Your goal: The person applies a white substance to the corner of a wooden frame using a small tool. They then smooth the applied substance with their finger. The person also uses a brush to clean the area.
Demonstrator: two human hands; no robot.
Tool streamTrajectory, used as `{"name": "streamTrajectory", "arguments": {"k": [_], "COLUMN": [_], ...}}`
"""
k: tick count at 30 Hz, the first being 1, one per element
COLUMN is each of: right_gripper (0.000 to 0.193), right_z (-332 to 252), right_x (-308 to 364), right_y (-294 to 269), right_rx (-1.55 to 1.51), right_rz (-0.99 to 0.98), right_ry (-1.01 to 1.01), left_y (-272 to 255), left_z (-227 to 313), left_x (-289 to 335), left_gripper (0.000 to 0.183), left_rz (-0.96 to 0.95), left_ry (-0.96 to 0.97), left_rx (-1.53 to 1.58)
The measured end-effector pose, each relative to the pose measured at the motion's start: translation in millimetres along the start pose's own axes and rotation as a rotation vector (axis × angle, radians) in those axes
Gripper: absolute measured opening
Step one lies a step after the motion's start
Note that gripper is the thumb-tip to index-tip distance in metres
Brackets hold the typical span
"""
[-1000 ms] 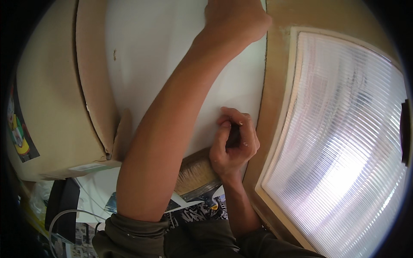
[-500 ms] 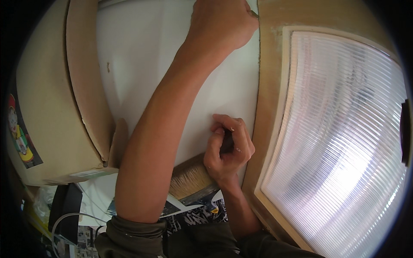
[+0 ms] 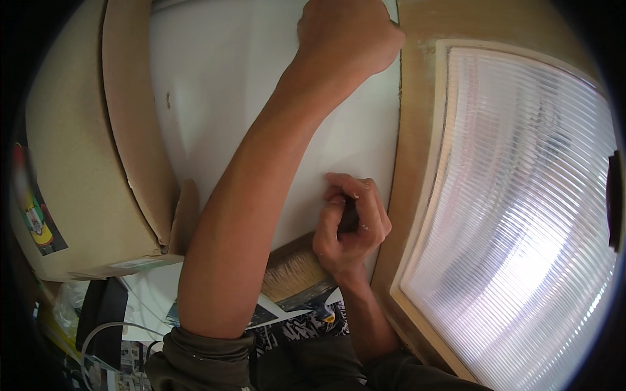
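Wooden frame [image 3: 417, 85]: it lies toward three o'clock of both hands, its near side running roughly from twelve to six along the white surface [image 3: 208, 98]. The left hand [image 3: 352, 32] is nearer, overlapping that edge in view; the right hand [image 3: 358, 239], toward six o'clock of it, sits just beside. The left's fingers are hidden, so its grip I cannot tell; the right is curled, contents unclear. The frame is tan-brown, with paler moulding around a clear ribbed panel [image 3: 508, 208] catching bright glare.

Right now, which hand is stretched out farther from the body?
The left hand, its forearm extended over the white surface; the right hand is curled much closer.
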State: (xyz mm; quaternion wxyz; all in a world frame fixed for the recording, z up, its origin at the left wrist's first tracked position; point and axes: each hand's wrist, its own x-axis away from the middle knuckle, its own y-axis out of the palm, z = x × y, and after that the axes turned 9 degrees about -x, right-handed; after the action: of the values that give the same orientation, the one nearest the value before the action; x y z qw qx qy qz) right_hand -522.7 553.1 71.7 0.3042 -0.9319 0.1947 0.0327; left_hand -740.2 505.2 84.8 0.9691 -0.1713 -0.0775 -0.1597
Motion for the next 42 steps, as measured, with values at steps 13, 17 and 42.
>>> {"name": "streamTrajectory", "arguments": {"k": [13, 17, 42], "right_gripper": [0.037, 0.037, 0.038], "right_z": [-5, -5, -7], "right_x": [1, 1, -2], "right_y": [2, 3, 2], "right_rx": [-0.011, -0.004, -0.021], "right_rz": [-0.016, -0.016, -0.031], "right_ry": [0.030, 0.011, 0.014], "left_y": [-11, -15, 2], "left_z": [10, 14, -3], "left_x": [12, 14, 2], "left_gripper": [0.008, 0.006, 0.020], "left_rz": [-0.019, -0.074, 0.224], "left_ry": [-0.091, -0.121, 0.039], "left_rx": [0.026, 0.020, 0.027]}}
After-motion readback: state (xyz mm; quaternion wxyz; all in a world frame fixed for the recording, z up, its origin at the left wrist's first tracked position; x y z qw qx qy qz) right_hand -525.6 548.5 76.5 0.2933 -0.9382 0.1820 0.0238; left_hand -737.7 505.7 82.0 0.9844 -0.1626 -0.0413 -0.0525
